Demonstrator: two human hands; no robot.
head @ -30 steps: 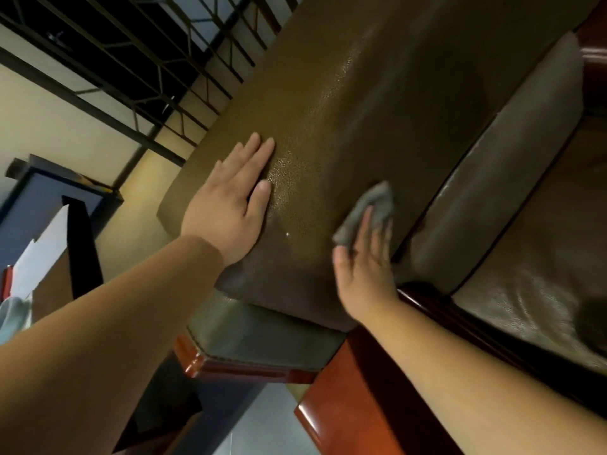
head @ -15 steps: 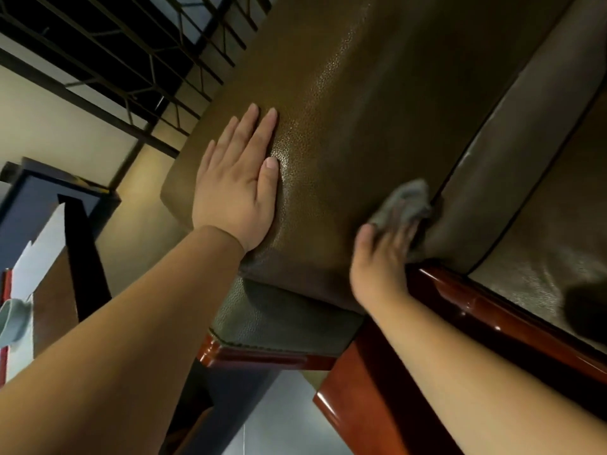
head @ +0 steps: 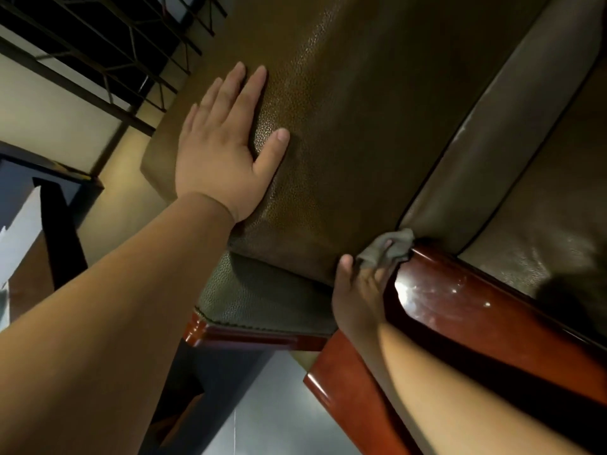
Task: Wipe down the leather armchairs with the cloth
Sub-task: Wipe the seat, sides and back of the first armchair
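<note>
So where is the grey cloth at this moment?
In the head view, right of centre, the small grey cloth is under the right hand's fingers, at the corner where the brown leather backrest meets the glossy red-brown wooden armrest.

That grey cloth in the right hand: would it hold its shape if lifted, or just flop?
Probably flop: the cloth sits bunched and creased under the right hand, moulded against the wooden armrest. It looks thin and light. On that glossy wood it likely slides easily.
</note>
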